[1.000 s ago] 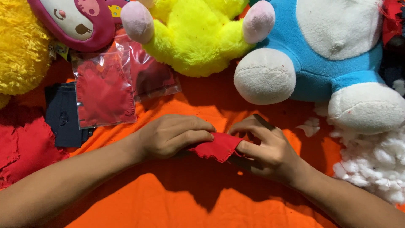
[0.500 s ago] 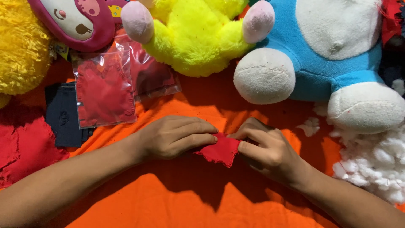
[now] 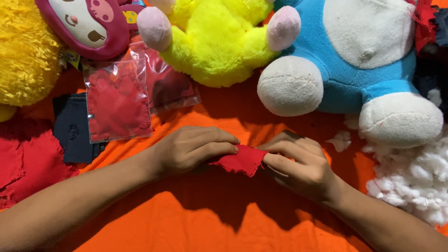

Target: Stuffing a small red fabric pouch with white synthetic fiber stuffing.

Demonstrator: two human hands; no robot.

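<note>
The work surface is an orange cloth, smooth with shallow folds, covering everything under the hands.

Near its centre lies a small red fabric piece, matte, with frayed edges and a roughly wedge-like outline. Its long axis runs left to right, tilted slightly down toward the left, and its lower corner points toward the camera.

The left hand lies palm down, fingers extended and closed together; its fingertips press the left part of the fabric piece. The grip is flat and nearly closed, pinning rather than enclosing. The right hand has its fingers curled; the grip is closed on the right edge of the fabric piece, pinched between thumb and fingers. The two hands meet across the fabric.

Beyond the left hand lie two clear plastic bags holding red fabric, partly overlapping, beside a dark blue cloth. A loose red cloth lies at the left edge.

Along the far side sit plush toys: a yellow fuzzy toy, a pink-hooded toy, a lime-yellow toy with pink paws, and a blue and white toy. White stuffing is heaped near the right forearm.
</note>
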